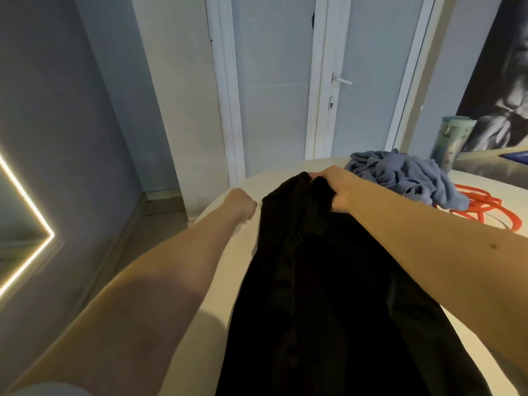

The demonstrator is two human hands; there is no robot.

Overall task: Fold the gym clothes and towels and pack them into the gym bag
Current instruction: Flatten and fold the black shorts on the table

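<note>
- Right hand [337, 190] has its fingers curled over the far edge of the black garment [328, 281] and grips a bunched fold of it; the thumb side faces the camera and the forearm crosses in from the lower right.
- Left hand [241, 205] is curled into a fist just beside the garment's left corner. A thin strip of table shows between them, and no cloth can be seen in that fist; its fingertips are hidden behind the knuckles.
- Garment lies lengthwise on the table [211, 324], narrow and gathered at the far end under the right hand and spreading wide toward the camera, where it runs out of the bottom of the picture.
- Blue cloth [405, 178] sits crumpled in a heap on the table, just beyond and to the right of the right hand, apart from the garment.
- Orange cord [483, 208] lies in loose loops on the table, touching the right edge of the blue cloth, partly under it.
- Tumbler [448, 144] stands upright behind the blue cloth.
- Table is pale with a rounded far edge.
- Beyond it stands a white door [368, 81] with a lever handle; a dark poster [505, 81] hangs at far right and a light strip [28, 201] glows on the left wall.
</note>
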